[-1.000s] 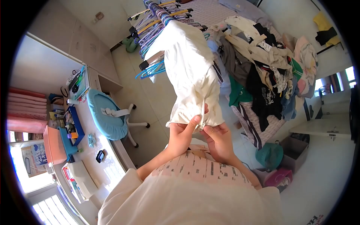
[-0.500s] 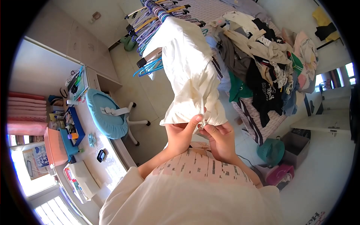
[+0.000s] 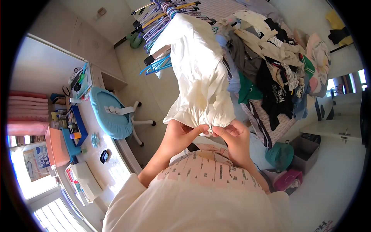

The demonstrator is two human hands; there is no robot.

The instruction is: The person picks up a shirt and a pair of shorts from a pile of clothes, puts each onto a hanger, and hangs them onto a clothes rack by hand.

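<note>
A white zip-up jacket [image 3: 199,65] hangs from the rack of hangers, its gathered hem stretched toward me. At that hem, my left hand [image 3: 182,136] pinches the fabric on the left of the zipper [image 3: 210,130], thumb pointing at it. My right hand [image 3: 235,138] is closed on the hem on the other side, thumb and fingers against the zipper's lower end. The small pale zipper end shows between both thumbs. Fingers behind the cloth are partly hidden.
Many hangers [image 3: 158,33] crowd the rack ahead. To the right, a big clothes pile [image 3: 276,65] covers the bed. A blue-covered chair [image 3: 110,112] stands by the desk [image 3: 110,162] on my left. A green basket [image 3: 279,156] and a grey bin [image 3: 307,154] sit at lower right.
Both hands have moved slightly apart and spread the hem wider. The zipper end shows more clearly between them, and the right hand has shifted a little right.
</note>
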